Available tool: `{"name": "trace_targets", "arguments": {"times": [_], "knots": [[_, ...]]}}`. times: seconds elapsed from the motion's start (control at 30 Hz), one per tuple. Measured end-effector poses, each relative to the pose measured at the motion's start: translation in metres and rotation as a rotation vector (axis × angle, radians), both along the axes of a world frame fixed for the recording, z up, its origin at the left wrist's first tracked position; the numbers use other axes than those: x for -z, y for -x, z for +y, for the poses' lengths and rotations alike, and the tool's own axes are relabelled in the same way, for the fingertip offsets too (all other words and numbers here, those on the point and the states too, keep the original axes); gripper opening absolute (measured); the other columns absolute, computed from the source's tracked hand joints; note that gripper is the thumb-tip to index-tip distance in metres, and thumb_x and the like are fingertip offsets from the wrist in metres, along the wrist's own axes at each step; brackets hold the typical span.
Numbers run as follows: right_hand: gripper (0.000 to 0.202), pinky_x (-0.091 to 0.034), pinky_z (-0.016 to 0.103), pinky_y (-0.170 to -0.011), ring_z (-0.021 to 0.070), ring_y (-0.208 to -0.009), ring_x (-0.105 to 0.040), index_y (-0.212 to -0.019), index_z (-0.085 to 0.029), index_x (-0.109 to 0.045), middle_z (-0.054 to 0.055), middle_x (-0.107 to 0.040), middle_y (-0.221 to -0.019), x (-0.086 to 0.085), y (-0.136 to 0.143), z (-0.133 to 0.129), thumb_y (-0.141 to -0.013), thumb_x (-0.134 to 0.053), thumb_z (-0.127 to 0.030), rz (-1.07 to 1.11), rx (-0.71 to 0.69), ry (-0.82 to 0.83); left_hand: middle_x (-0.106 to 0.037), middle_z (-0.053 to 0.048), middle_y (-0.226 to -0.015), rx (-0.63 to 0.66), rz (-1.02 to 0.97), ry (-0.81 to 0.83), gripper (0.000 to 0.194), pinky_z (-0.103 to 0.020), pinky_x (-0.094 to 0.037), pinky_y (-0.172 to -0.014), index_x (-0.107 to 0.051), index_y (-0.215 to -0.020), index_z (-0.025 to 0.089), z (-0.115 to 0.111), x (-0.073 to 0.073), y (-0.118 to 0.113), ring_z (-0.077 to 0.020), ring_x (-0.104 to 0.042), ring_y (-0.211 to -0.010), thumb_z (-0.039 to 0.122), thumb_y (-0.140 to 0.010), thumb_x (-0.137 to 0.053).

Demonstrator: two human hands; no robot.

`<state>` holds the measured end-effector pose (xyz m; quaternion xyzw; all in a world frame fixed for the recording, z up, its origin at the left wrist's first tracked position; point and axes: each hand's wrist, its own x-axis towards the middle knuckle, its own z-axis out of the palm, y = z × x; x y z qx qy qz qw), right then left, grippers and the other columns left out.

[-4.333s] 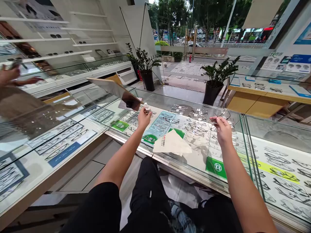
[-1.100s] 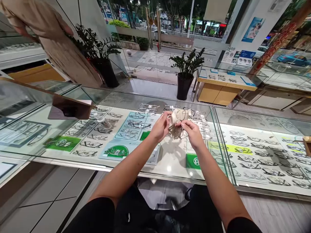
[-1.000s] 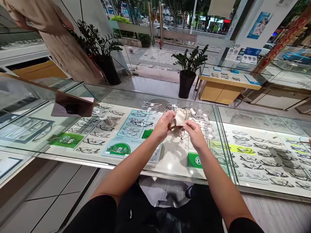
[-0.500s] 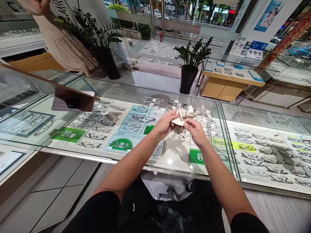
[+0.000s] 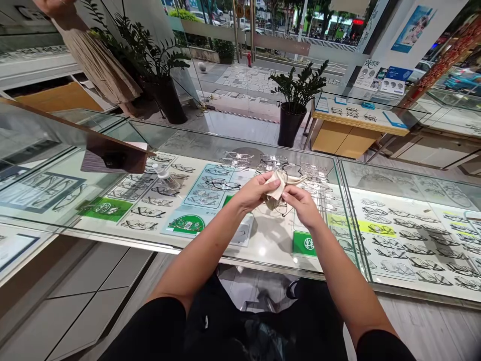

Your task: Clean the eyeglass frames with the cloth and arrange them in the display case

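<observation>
Head view: I sit at the glass bench (image 5: 263,250) with both hands raised just above it, close together. My left hand (image 5: 254,191) pinches a cream cloth (image 5: 280,179) around one lens of the glasses (image 5: 280,205); my right hand (image 5: 302,206) grips the thin dark frame from the other side. Both hands are closed, each on its own piece, and the glasses hang between them, clear of the bench, over its middle.

I judge the step in hand to be wiping a lens. The next move, I think, calls for a light rub with the left thumb while the right hand keeps the frame steady, then a shift of the cloth to the other lens; too hard a squeeze could bend the thin wire.

Counted: one cloth, one pair of glasses in my hands. One small spray bottle (image 5: 164,173) lies on the bench, to the left of the glasses. One brown mirror (image 5: 112,159) stands left of that. Two potted plants are beyond the bench, one (image 5: 158,55) far left, one (image 5: 296,95) straight ahead. Many display frames lie under the glass, too many to count. One person in a beige skirt (image 5: 93,55) stands far left by the plant.
</observation>
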<state>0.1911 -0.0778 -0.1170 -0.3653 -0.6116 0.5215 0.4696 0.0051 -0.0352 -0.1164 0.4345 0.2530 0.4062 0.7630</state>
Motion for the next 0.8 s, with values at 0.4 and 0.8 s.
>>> {"name": "trace_targets", "arguments": {"times": [0.4,0.8], "knots": [[0.053,-0.043,0.033,-0.071,0.0191,-0.075,-0.05,-0.081,-0.023,-0.07,0.001,-0.059,-0.078,0.01,-0.005,0.007,-0.086,-0.078,-0.075,-0.012,-0.015,-0.004,-0.068,0.0,-0.072,-0.091,-0.008,0.036,0.052,-0.021,-0.046,-0.056,-0.077,-0.095,0.014,-0.001,0.003,-0.006,-0.0095,-0.059,-0.059,0.049,-0.067,-0.103],[0.05,-0.046,0.031,-0.069,0.0168,-0.072,-0.053,-0.078,-0.023,-0.068,0.001,-0.06,-0.075,0.007,-0.003,0.006,-0.087,-0.08,-0.07,0.012,-0.011,0.002,-0.076,-0.004,-0.092,-0.041,-0.087,0.09,0.051,-0.025,-0.06,-0.07,-0.077,-0.109,0.014,-0.002,0.0,-0.003,-0.0136,-0.071,-0.074,0.035,-0.07,-0.103]]}}
